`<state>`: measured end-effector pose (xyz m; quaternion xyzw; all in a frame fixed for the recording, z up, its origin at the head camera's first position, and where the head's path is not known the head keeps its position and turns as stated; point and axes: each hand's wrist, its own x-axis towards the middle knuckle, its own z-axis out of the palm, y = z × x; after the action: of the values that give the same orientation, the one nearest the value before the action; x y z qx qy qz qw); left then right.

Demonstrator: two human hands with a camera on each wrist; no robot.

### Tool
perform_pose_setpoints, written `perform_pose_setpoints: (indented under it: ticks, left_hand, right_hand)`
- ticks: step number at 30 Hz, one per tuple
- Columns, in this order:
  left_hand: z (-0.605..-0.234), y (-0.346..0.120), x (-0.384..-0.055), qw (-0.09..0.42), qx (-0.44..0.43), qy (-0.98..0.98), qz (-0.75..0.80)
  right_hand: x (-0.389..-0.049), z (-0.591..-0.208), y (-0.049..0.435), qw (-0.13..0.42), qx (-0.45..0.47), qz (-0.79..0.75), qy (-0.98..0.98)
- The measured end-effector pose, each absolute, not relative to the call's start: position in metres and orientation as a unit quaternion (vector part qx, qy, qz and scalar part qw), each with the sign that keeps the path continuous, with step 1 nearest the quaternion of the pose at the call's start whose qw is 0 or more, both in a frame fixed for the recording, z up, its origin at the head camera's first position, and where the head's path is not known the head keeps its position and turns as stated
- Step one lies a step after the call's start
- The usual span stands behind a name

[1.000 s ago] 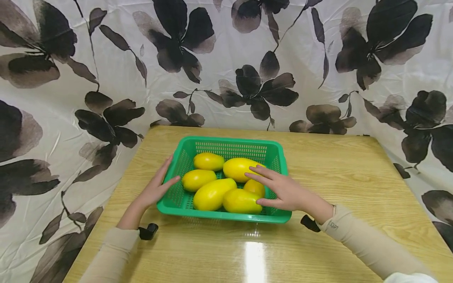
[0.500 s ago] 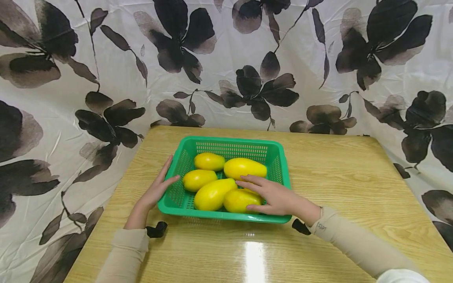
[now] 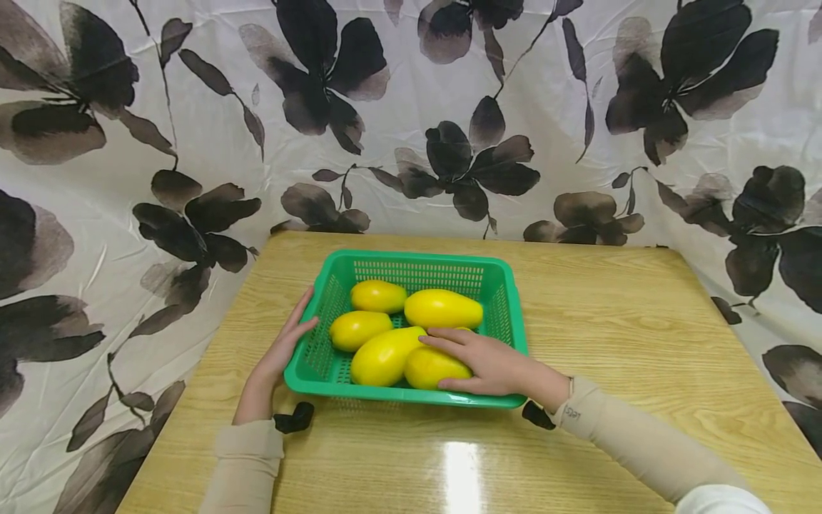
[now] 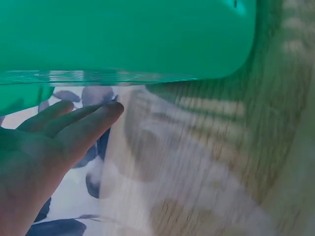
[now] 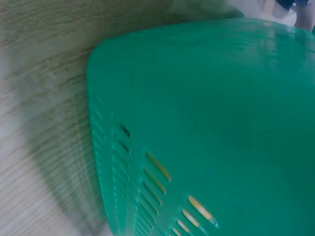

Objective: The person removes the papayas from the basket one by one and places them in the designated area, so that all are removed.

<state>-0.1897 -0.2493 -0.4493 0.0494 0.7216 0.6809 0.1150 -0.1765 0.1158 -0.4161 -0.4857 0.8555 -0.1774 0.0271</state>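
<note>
A green plastic basket (image 3: 424, 258) with slotted walls stands on the table, holding several yellow, papaya-shaped fruits. My left hand (image 3: 277, 357) is at its left side, thumb by the rim and fingers stretched along the outside. In the left wrist view those fingers (image 4: 88, 125) reach out straight below the basket's rim (image 4: 123, 34). My right hand (image 3: 489, 363) lies low over the front right fruit (image 3: 432, 368), fingers extended across its far side and thumb on the near side. Another fruit is mostly hidden beneath that hand. The right wrist view shows only the basket's outer wall (image 5: 197, 113) and table.
Farther back in the basket lie a long fruit (image 3: 443, 309) and a smaller one (image 3: 377, 296). Two more sit at the left (image 3: 359, 330) and front middle (image 3: 385, 357). The wooden table (image 3: 610, 321) extends right of the basket. Floral cloth (image 3: 398, 93) hangs behind.
My right hand has moved left and down onto the front right fruit, covering the small fruit behind it. The left forearm has shifted right, while that hand stays at the basket's left side.
</note>
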Motion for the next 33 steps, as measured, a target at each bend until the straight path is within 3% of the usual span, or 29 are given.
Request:
perform_pose_setpoints:
  ticks: [14, 33]
  left_hand:
    - [-0.4514, -0.2484, -0.1864, 0.144, 0.041, 0.663, 0.734]
    - [-0.4524, -0.2483, -0.1843, 0.144, 0.049, 0.650, 0.744]
  right_hand:
    - [-0.1742, -0.4202, 0.1120, 0.075, -0.468, -0.185, 0.861]
    - [-0.1771, -0.4139, 0.1134, 0.044, -0.475, -0.223, 0.850]
